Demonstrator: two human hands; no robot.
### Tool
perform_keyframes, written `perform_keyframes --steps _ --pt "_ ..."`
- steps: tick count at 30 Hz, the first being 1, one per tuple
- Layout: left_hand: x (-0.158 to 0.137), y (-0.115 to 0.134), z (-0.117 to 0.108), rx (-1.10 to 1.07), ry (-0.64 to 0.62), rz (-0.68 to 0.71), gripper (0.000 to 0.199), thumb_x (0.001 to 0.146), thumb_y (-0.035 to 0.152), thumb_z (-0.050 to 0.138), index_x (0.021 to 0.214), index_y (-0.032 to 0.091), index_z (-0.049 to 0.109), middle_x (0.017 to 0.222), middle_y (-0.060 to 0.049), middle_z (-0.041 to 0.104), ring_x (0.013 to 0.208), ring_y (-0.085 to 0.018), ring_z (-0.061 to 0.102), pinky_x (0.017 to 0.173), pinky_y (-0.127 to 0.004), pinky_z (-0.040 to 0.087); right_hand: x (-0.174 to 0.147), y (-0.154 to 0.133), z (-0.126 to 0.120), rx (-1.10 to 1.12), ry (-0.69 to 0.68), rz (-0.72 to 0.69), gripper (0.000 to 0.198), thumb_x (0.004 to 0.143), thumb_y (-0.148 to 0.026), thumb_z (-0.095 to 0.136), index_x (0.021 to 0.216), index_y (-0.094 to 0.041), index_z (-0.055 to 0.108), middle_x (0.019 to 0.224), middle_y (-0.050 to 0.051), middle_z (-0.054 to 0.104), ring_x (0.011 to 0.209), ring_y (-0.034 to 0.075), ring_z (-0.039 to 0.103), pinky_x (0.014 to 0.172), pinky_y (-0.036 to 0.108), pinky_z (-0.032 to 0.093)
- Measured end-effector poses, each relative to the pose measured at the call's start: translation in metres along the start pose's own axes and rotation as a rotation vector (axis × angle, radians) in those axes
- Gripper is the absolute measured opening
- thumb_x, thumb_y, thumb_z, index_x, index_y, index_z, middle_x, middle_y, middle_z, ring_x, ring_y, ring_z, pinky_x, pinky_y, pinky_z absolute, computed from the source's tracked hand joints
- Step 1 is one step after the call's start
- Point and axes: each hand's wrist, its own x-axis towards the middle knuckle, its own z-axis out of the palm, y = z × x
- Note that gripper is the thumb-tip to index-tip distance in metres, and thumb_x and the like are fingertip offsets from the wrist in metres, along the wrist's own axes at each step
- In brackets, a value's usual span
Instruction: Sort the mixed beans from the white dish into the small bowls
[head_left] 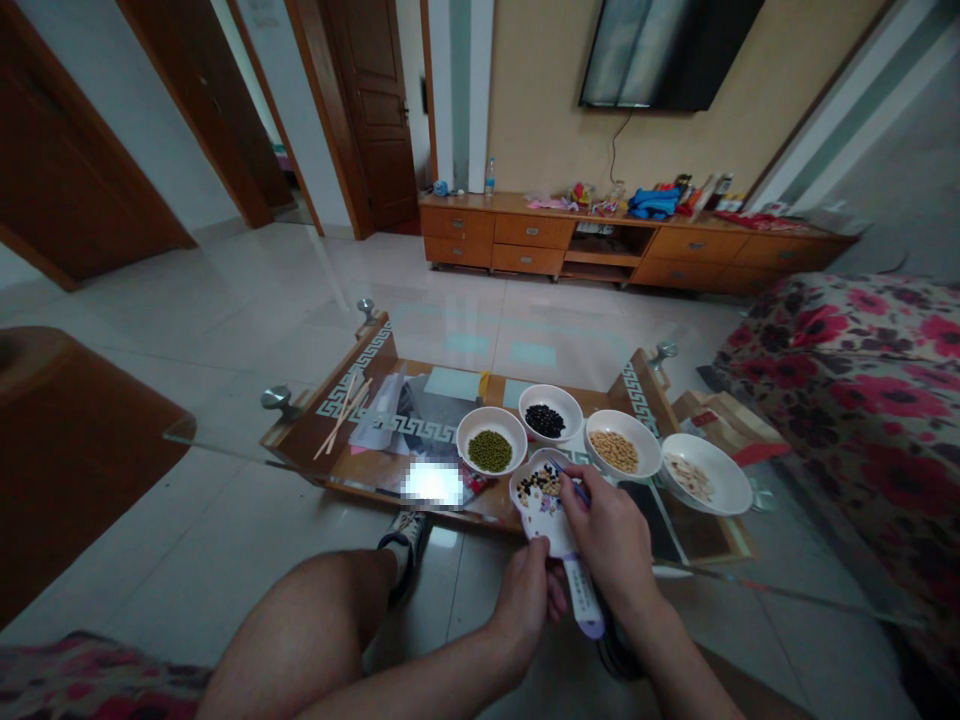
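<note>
My left hand is closed on the lower rim of a white, flower-patterned scoop-shaped dish, thumb on top. Mixed black, yellow and pale beans lie in its far part, and its handle points toward me. In my right hand are slim bluish-purple tweezers, pinched with their tips down at the beans. Around the dish stand white bowls: one of green mung beans, one of black beans, one of yellow soybeans and one of whitish pieces.
The bowls stand on a glass-topped table with a wooden shelf below. Wooden chopsticks lie at the left, and a brown paper bag is at the right. Beyond are a TV cabinet and a flowered sofa.
</note>
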Motion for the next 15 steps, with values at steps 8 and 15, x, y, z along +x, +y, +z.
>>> perform_keyframes --steps 8,15 --pt "0.000 0.002 0.005 -0.021 0.051 -0.037 0.059 0.077 0.072 0.030 0.058 0.020 0.050 0.046 -0.001 0.044 0.044 -0.012 0.042 0.046 -0.026 0.027 0.001 -0.028 0.006 0.115 0.010 -0.189 0.022 0.094 -0.032 0.046 0.099 -0.023 0.066 0.089 0.003 0.073 0.077 0.020 0.064 0.073 0.030 0.038" --pt "0.004 -0.005 0.006 -0.050 0.041 -0.015 0.064 0.065 0.082 0.034 0.059 0.021 0.050 0.042 -0.001 0.043 0.040 -0.013 0.039 0.046 -0.028 0.026 0.011 -0.020 -0.009 0.173 0.020 -0.090 0.024 0.093 -0.035 0.046 0.101 -0.023 0.065 0.083 0.003 0.073 0.075 0.018 0.066 0.068 0.026 0.039"
